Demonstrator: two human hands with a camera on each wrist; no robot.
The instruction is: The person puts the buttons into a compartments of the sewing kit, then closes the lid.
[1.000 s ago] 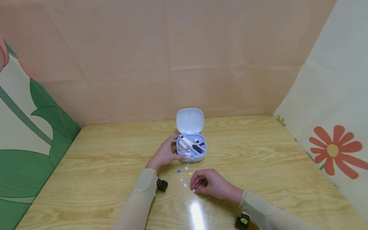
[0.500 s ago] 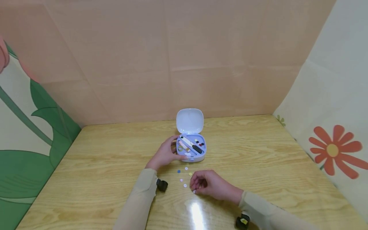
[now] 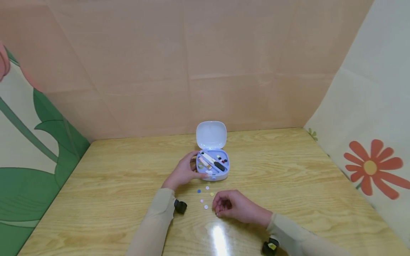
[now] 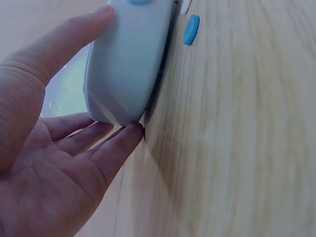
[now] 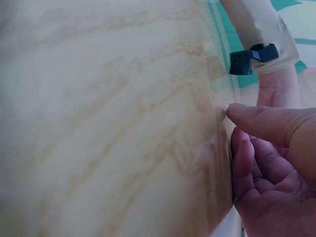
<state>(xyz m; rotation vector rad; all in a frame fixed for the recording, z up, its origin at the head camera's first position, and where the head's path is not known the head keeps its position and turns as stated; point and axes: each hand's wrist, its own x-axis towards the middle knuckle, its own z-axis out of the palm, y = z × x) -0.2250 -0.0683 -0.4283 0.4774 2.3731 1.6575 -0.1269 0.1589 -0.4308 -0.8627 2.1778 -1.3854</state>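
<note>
Buttons [image 3: 206, 207] are seemingly being gathered: left hand [image 3: 184, 171] is gripping the box [image 3: 221, 176], fingers half-spread; right hand [image 3: 237, 206] is resting, fingers curled, hold unclear; lifting is needing a fine pinch.

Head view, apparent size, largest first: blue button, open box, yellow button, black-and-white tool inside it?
1. Open box
2. Black-and-white tool
3. Blue button and yellow button: look alike, too small to rank

We see the right hand [image 5: 274, 182] with its fingers curled beside the wood-grained table [image 5: 103, 123], the thumb tip close to that surface. Past the table's visible edge, we note a pale sleeve [image 5: 253, 23] bearing a black device [image 5: 241, 62], before a green-and-white backdrop [image 5: 232, 37].
</note>
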